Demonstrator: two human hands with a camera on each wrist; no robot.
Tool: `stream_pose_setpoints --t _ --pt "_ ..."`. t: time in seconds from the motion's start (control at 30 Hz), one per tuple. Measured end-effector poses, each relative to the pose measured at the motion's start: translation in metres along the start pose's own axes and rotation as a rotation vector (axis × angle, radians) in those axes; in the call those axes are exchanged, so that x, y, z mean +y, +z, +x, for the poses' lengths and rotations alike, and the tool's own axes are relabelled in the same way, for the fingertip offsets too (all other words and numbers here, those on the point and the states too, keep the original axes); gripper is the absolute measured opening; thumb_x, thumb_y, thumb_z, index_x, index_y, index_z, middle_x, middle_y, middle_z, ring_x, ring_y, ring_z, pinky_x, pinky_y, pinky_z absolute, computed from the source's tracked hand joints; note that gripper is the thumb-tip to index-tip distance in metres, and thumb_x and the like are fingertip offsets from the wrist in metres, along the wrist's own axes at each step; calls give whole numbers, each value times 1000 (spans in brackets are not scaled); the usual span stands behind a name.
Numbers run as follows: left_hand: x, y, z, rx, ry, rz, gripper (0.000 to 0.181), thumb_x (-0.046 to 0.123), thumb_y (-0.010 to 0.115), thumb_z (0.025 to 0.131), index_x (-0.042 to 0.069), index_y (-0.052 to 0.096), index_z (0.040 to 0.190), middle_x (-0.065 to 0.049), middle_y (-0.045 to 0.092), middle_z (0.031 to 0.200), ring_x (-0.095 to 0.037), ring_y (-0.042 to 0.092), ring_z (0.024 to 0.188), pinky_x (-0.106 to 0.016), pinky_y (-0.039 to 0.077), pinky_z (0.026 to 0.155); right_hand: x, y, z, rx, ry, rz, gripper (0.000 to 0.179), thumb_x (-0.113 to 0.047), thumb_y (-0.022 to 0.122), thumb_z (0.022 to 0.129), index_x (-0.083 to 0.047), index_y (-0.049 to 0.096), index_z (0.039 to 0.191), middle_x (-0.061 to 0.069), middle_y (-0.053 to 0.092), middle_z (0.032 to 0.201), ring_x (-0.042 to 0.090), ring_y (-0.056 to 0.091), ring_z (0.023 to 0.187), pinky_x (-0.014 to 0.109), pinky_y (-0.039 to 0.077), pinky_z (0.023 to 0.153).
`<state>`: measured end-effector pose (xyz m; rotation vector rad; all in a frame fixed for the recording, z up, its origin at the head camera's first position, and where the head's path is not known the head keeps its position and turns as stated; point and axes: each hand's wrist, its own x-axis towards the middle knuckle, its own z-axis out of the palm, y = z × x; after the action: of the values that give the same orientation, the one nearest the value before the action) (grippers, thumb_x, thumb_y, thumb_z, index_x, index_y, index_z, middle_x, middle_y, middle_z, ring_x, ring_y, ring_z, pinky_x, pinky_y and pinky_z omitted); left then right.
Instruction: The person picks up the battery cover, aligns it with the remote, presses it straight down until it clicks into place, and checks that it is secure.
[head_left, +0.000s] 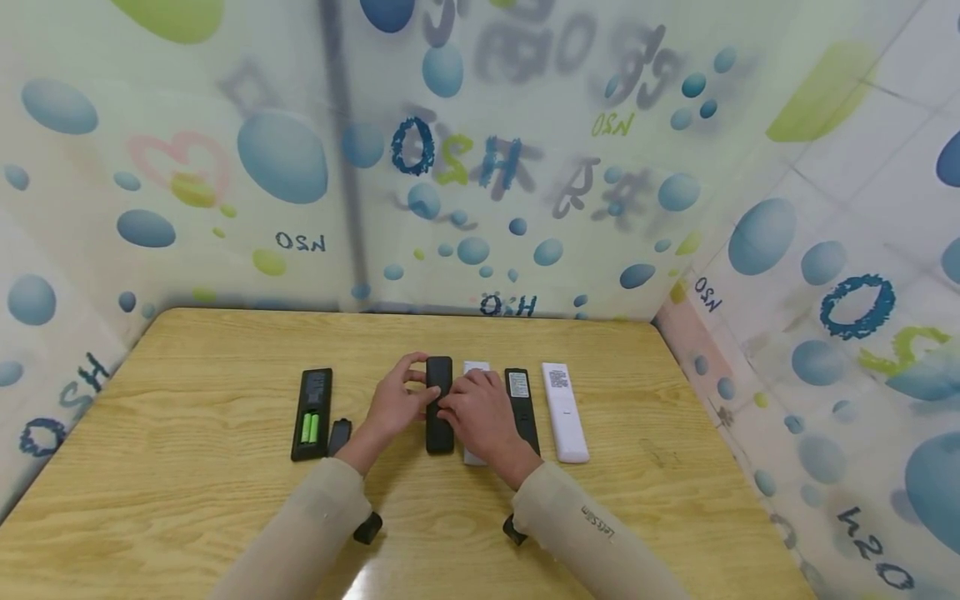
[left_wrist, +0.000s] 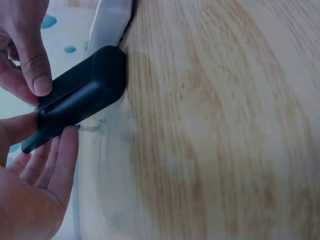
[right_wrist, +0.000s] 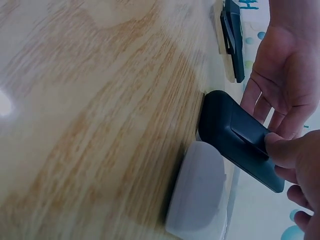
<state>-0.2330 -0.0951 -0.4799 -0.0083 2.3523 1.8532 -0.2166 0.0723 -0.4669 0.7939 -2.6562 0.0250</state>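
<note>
My left hand [head_left: 396, 402] grips a black remote control [head_left: 439, 437] around its far part, with the remote back side up and its near end low at the table. The battery cover [right_wrist: 248, 131] sits slightly raised along one edge, with a narrow dark slit showing in the left wrist view. My right hand [head_left: 483, 412] has its thumb and fingertips on the cover's far end and pinches it. Inside the battery compartment nothing can be made out. A white remote [head_left: 474, 457] lies just right of the held one, partly beneath my right hand.
To the left, a black remote [head_left: 318, 392] lies with two green batteries [head_left: 310, 427] exposed, beside a loose black cover [head_left: 341, 433]. Another black remote [head_left: 522, 408] and a white remote [head_left: 566, 417] lie on the right. Patterned curtains [head_left: 480, 208] border the wooden table [head_left: 637, 517].
</note>
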Motion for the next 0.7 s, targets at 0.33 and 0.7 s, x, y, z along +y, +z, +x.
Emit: stream_pose_setpoints --t 0.33,0.7 --pt "-1 0 2 -4 9 0 58 14 66 93 24 41 144 -16 59 126 -24 70 90 -42 60 70 4 -7 0 -24 79 -4 29 -50 63 91 -26 73 104 -7 68 102 15 57 102 36 46 93" --pt "0 0 0 -1 15 15 57 14 66 93 27 42 142 -16 59 126 -25 70 91 -42 60 70 5 -5 -1 -263 164 -63 52 -64 48 93 -22 65 119 -1 64 113 21 54 111 41 42 99"
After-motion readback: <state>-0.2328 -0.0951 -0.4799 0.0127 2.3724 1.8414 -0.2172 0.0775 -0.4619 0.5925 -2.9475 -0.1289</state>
